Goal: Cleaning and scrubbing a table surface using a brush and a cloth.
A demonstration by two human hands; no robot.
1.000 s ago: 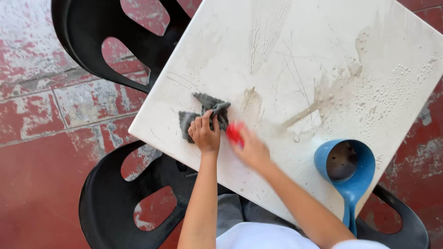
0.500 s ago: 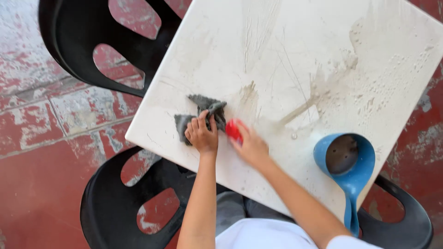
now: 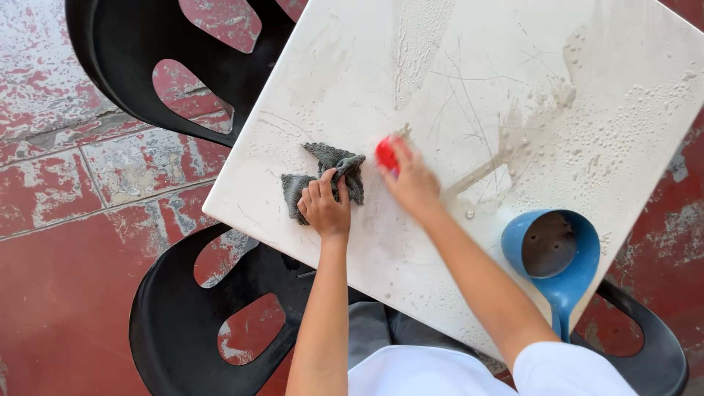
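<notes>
My left hand [image 3: 325,205] presses down on a crumpled grey cloth [image 3: 327,176] lying on a wet, dirty white square table [image 3: 469,103]. My right hand [image 3: 412,182] grips a small red object [image 3: 386,155], seemingly a scrubber, held against the tabletop just right of the cloth. Streaks of grime and soapy droplets cover the table surface around both hands.
A blue plastic ladle-shaped scoop [image 3: 559,262] rests on the table's near right edge. Black plastic chairs stand at the upper left [image 3: 183,66], the lower left [image 3: 191,323] and the lower right [image 3: 645,345]. The floor [image 3: 51,183] is worn red tile.
My right hand with the red object has moved slightly up the table. The left hand stays on the cloth, and the view has shifted a little.
</notes>
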